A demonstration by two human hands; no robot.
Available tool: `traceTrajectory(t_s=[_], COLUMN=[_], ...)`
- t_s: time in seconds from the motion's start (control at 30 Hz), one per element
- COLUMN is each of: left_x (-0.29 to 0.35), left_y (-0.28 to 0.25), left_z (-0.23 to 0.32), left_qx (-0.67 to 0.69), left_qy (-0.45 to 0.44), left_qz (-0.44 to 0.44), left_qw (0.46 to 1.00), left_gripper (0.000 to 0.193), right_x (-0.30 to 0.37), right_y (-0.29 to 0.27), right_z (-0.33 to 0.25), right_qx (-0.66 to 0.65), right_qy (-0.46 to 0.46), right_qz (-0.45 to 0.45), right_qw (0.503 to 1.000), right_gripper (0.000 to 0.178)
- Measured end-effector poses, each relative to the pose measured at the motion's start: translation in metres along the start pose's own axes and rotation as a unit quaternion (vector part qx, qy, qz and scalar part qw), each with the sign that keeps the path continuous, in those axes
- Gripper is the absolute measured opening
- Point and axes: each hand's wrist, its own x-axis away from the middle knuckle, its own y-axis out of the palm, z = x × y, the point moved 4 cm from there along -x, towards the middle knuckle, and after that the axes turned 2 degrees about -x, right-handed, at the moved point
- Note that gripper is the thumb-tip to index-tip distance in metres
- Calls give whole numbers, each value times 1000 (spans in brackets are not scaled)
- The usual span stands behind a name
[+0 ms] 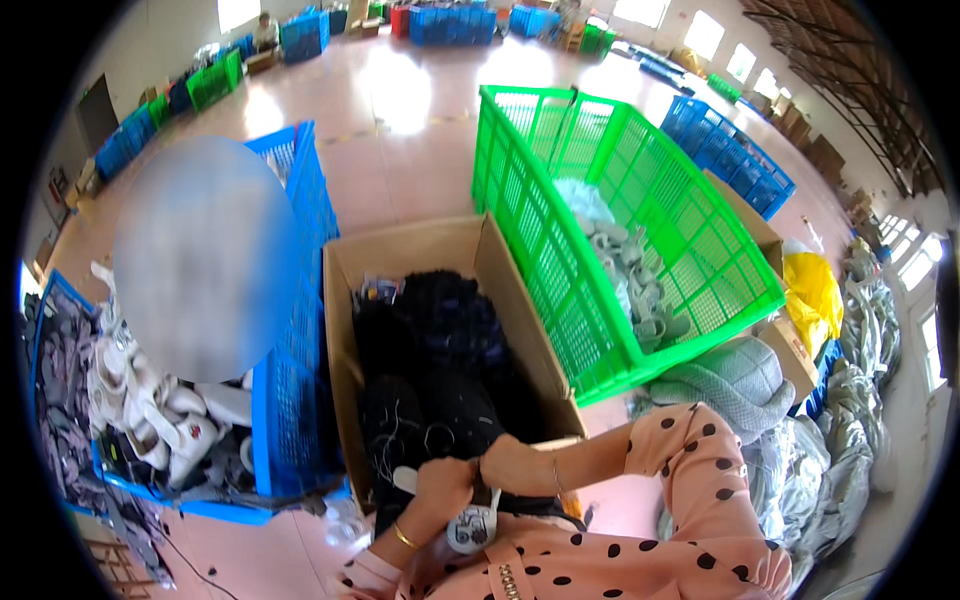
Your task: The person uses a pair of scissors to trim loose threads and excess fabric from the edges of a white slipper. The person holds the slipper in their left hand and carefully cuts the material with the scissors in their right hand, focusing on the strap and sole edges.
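Close to my body, my left hand (443, 490) and my right hand (508, 466) meet with curled fingers, closed on a small white piece with a black line drawing (472, 529). Its drawn-on part hangs below the fingers, and a white rounded tip shows by the left knuckles. It may be a shoe upper or strap, but the fingers cover much of it. Just beyond the hands is an open cardboard box (350, 258), with black, bulky cloth-like shapes (450, 320) in it. Loose pale threads lie over the black cloth nearest me.
On the left, a blue crate (300, 400) holds white and grey pieces (165, 400); a blurred patch covers part of it. A green crate (560, 250) with grey-white pieces stands right of the box. Grey bundles (725, 385) and a yellow bag (812, 295) lie farther right.
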Motion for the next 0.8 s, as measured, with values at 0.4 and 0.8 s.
traceTrajectory(t_s=[0.4, 0.8], left_x=[28, 48], left_y=[9, -4], left_z=[-23, -31], left_qx=[228, 444], left_qy=[-72, -209], left_qz=[72, 56], left_qw=[968, 869], left_gripper=[18, 15], right_x=[17, 43], right_y=[-17, 41], right_z=[-4, -6], right_qx=[24, -611], right_qy=[91, 296], right_qz=[23, 267], right_qw=[995, 684], right_gripper=[13, 52])
